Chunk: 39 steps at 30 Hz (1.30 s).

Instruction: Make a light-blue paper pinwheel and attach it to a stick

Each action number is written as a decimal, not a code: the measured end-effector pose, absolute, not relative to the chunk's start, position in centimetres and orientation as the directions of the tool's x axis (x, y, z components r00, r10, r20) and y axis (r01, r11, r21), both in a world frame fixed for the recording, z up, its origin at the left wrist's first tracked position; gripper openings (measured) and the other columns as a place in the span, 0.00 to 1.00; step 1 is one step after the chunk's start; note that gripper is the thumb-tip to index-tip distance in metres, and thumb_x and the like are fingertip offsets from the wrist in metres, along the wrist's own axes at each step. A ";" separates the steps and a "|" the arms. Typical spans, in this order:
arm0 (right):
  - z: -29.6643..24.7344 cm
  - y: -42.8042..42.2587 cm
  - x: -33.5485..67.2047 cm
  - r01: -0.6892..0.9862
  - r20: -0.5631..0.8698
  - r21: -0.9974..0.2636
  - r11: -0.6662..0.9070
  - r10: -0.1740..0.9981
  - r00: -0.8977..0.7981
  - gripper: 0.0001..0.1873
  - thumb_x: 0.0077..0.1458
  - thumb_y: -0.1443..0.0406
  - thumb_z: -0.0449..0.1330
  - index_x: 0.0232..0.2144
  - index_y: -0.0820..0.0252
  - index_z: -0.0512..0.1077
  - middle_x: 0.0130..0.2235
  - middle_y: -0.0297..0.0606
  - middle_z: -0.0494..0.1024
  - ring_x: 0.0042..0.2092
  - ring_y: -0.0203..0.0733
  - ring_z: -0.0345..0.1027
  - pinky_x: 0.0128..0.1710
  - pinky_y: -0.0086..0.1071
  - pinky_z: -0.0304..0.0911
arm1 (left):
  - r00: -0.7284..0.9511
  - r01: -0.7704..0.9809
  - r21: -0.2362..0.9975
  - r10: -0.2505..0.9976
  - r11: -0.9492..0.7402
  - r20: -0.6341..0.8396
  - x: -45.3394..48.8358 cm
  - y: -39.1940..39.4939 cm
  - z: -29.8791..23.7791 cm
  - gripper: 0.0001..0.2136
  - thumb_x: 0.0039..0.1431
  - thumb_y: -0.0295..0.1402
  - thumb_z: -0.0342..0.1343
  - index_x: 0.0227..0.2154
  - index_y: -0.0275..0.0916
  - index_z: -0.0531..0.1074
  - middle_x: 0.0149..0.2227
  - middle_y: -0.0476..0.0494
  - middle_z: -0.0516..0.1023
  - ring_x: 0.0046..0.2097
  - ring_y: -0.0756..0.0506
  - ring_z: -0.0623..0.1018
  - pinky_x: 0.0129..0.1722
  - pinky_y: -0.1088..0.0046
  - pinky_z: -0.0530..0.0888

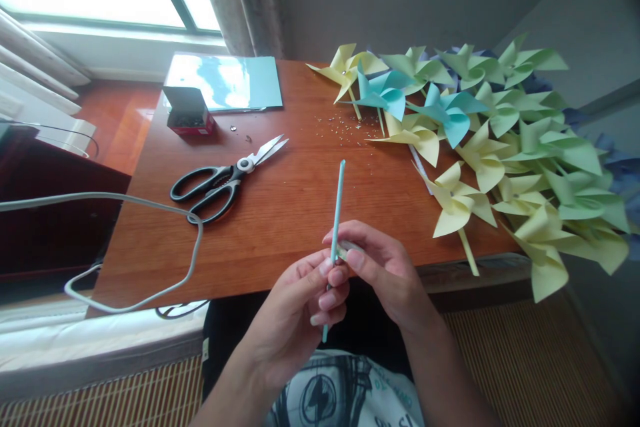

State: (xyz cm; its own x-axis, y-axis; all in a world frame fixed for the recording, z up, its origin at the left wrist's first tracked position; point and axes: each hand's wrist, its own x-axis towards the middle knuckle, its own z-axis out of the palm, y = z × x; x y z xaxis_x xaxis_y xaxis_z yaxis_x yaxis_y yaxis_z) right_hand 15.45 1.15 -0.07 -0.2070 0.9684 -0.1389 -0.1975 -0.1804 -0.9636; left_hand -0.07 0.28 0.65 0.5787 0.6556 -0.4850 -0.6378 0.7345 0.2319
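Head view. Gripping a thin blue stick [339, 200] in the left hand [295, 307], with fingers curled shut round its lower part. Holding it nearly upright, leaning slightly right, reaching from below the fingers up over the near edge of the table [280, 227]. Pinching with the right hand [387, 270], thumb and forefinger closed narrow on a small pale piece [345, 252] against the stick, just above the left fingertips; not managing to tell what that piece is. Working both hands close together, touching at the fingertips, in front of the table and above the lap. Noting black scissors [225, 180] on the table left of centre, well apart from the hands, pointing toward the far right. Noting a grey cable [150, 203] looping over the left side of the table, passing just beside the scissor handles. Recording a small red box [189, 113] near the far left corner, standing open, and blue sheets [235, 80] just behind it. Recording tiny scattered bits [345, 123] on the far middle of the table. Finding a heap of paper pinwheels [500, 140], yellow, green and blue, covering the right side of the table and overhanging its near and right edges, to the right of both hands.
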 end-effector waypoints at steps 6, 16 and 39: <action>0.2 1.3 15.4 -0.177 -0.091 -0.975 -0.131 0.972 -0.215 0.10 0.64 0.61 0.60 0.44 0.57 0.79 0.43 0.38 0.77 0.46 0.42 0.71 0.48 0.33 0.65 | 0.602 -0.615 0.252 0.651 0.747 -0.463 -0.3 0.5 0.6 0.09 0.65 0.30 0.58 0.30 0.31 0.71 0.28 0.51 0.61 0.24 0.58 0.55 0.20 0.84 0.53; 0.6 1.3 15.8 0.024 -0.091 -0.996 -0.089 0.988 -0.123 0.08 0.63 0.60 0.63 0.43 0.54 0.78 0.43 0.36 0.79 0.46 0.42 0.73 0.48 0.34 0.67 | 0.461 -0.549 0.491 0.735 0.676 -0.497 -0.2 0.4 -0.2 0.06 0.66 0.30 0.57 0.36 0.31 0.73 0.31 0.50 0.63 0.26 0.58 0.54 0.22 0.82 0.52; 1.0 1.3 15.8 0.018 -0.050 -0.999 -0.047 0.982 -0.182 0.07 0.64 0.63 0.62 0.43 0.52 0.78 0.44 0.34 0.78 0.46 0.39 0.73 0.48 0.32 0.67 | 0.635 -0.634 0.179 0.639 0.752 -0.435 -0.7 0.4 -0.2 0.06 0.65 0.26 0.58 0.31 0.29 0.72 0.29 0.51 0.58 0.26 0.58 0.57 0.23 0.83 0.53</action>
